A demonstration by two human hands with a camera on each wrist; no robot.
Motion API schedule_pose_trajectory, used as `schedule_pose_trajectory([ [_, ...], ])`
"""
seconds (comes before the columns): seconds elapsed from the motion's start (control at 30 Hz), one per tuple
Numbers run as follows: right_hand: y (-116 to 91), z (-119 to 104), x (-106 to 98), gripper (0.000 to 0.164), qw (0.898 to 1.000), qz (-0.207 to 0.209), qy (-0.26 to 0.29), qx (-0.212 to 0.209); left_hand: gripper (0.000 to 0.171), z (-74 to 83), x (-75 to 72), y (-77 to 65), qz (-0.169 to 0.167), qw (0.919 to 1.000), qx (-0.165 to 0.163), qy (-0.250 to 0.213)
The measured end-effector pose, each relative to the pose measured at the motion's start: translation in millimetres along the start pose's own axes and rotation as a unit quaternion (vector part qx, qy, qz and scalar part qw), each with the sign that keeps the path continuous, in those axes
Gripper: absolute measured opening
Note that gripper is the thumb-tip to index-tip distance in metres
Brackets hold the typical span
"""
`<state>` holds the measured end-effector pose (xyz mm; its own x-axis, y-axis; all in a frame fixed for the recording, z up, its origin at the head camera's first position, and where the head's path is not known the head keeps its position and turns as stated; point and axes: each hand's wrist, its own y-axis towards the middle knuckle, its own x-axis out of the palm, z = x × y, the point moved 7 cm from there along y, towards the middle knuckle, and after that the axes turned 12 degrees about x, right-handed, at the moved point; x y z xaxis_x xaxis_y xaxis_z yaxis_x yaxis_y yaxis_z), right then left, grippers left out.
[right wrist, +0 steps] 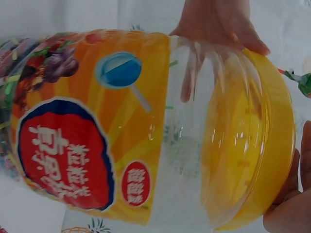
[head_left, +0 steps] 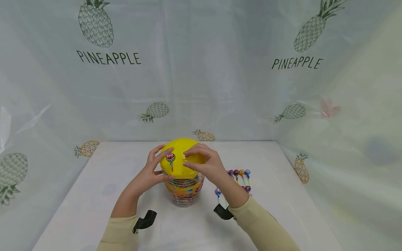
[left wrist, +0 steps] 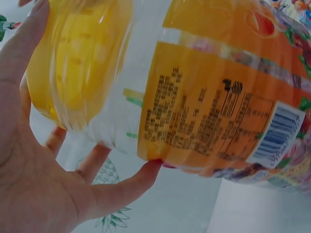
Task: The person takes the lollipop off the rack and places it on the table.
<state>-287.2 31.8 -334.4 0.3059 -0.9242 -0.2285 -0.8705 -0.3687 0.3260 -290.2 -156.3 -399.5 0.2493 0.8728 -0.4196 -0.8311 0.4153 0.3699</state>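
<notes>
A clear plastic candy jar with an orange label stands upright on the table, topped by a domed yellow lid. My left hand holds the jar around its left side, fingers spread over the lid and upper wall. In the left wrist view, one fingertip touches the jar's label. A wrapped lollipop stands out from the lid by its red stick; it also shows in the right wrist view as a green wrapper. My right hand is over the lid's right side, thumb and forefinger apart, nothing visible between them.
Several wrapped lollipops lie in rows on the white table to the right, partly hidden behind the right forearm. A pineapple-printed curtain hangs behind the table. Black camera mounts sit at both wrists.
</notes>
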Motion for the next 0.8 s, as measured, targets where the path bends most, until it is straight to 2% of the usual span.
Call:
schedule_pose_trajectory([
  [0.57, 17, -14, 24, 0.026, 0.997, -0.050, -0.054, 0.014, 0.079, -1.4, -2.0, 0.6, -0.014, 0.9998, 0.007, -0.011],
  [0.8, 17, -17, 26, 0.026, 0.996, -0.047, -0.078, 0.023, 0.078, -2.6, -2.4, 0.4, -0.010, 0.9999, 0.003, -0.009],
])
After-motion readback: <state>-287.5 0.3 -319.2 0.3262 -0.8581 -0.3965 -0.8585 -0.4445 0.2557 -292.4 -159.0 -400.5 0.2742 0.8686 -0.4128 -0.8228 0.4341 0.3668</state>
